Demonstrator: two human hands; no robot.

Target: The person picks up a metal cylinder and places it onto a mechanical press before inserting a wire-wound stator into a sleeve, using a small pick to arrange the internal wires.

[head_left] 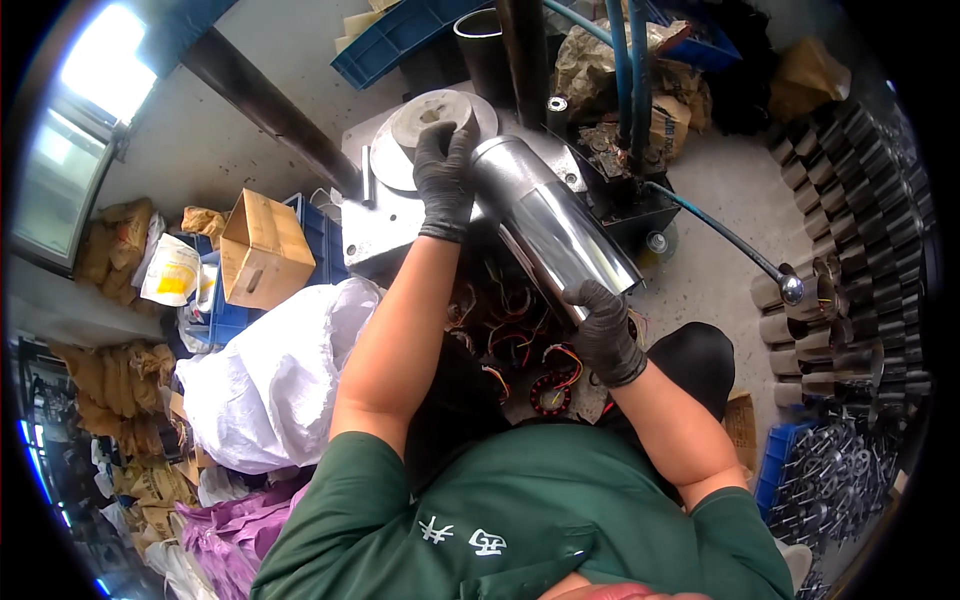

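Note:
A shiny metal cylinder lies slantwise in front of me, its duller upper end beside the metal press plate and its polished lower end toward my right knee. My right hand, in a dark glove, grips that lower end. My left hand, gloved too, reaches up to the near edge of a thick round metal block, its fingers stretched and slightly apart; whether they touch the block is hard to tell. The block rests on a wider disc upon the pale metal plate.
Below the cylinder, wound coils with coloured wires lie between my legs. A lever with a ball end juts out at right, near stacked metal sleeves. Dark posts flank the plate. A cardboard box and white sack stand left.

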